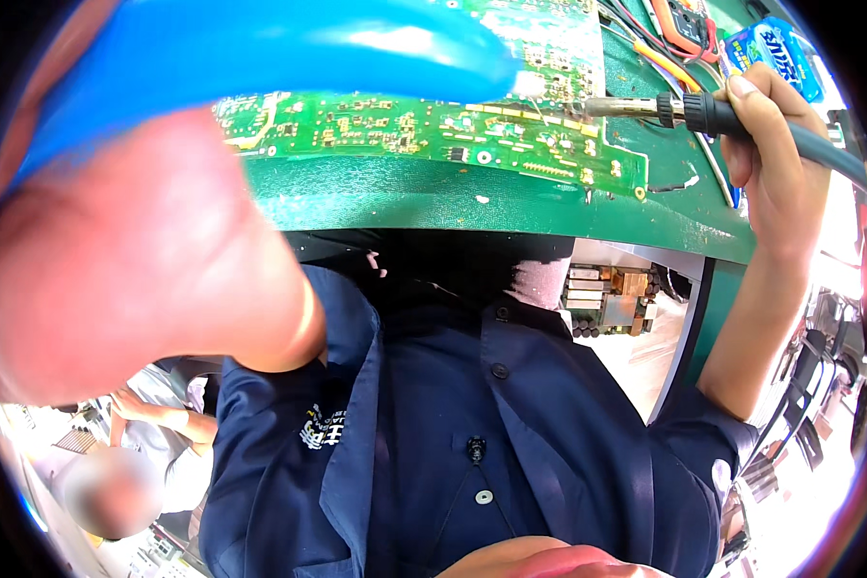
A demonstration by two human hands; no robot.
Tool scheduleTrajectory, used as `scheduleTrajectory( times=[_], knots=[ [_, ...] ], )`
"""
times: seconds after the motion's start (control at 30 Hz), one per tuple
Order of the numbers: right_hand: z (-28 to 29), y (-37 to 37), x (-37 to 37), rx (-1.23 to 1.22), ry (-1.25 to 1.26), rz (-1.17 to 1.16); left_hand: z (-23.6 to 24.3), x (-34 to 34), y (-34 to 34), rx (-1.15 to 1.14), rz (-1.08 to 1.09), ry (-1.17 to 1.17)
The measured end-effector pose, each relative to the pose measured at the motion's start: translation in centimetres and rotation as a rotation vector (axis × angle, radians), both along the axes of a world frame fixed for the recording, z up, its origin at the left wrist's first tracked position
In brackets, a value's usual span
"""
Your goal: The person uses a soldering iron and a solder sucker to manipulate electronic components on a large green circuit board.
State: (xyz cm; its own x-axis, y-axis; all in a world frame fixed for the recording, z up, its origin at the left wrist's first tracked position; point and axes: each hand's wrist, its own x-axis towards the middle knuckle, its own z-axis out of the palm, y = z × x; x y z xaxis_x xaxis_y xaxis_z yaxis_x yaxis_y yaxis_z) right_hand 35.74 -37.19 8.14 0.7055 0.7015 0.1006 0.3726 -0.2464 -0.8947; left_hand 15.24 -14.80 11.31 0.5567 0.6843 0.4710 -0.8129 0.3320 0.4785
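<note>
My left hand (154, 250) is very close to the camera and blurred. It is closed around a blue solder sucker (289, 53), whose pale nozzle points down onto a green circuit board (356, 130). My right hand (775, 135) grips a soldering iron (689, 113) by its dark handle, held level from the right. Its metal end reaches over the board's right part, close to the sucker's nozzle. Whether the iron's tip touches the board I cannot tell. The blue barrel hides part of the board's upper left.
The board lies on a green mat (385, 197) near the table's front edge. Back right are an orange multimeter (682, 27), tangled leads and a blue package (778, 58). Below the table sits another assembly with components (612, 299). Another person (154, 424) is at the lower left.
</note>
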Motion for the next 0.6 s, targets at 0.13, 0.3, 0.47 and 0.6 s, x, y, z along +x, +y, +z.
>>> scheduleTrajectory(
  times=[0.13, 0.3, 0.47, 0.6],
  knots=[
    [-0.1, -0.1, 0.0, -0.055, -0.04, -0.032, -2.6, 2.2, -1.7, -0.165, 0.008, -0.02],
    [-0.3, -0.4, 0.8, -0.053, -0.036, -0.013, -0.8, 2.8, -1.0, -0.039, -0.031, 0.137],
    [-0.5, -0.4, 0.5, -0.056, -0.018, -0.058, -0.4, 0.4, -0.2, 0.183, 0.053, 0.224],
    [-0.7, -0.6, 0.6, -0.043, -0.02, -0.03, -0.4, -6.5, 1.4, 0.389, 0.019, 0.267]
  ],
)
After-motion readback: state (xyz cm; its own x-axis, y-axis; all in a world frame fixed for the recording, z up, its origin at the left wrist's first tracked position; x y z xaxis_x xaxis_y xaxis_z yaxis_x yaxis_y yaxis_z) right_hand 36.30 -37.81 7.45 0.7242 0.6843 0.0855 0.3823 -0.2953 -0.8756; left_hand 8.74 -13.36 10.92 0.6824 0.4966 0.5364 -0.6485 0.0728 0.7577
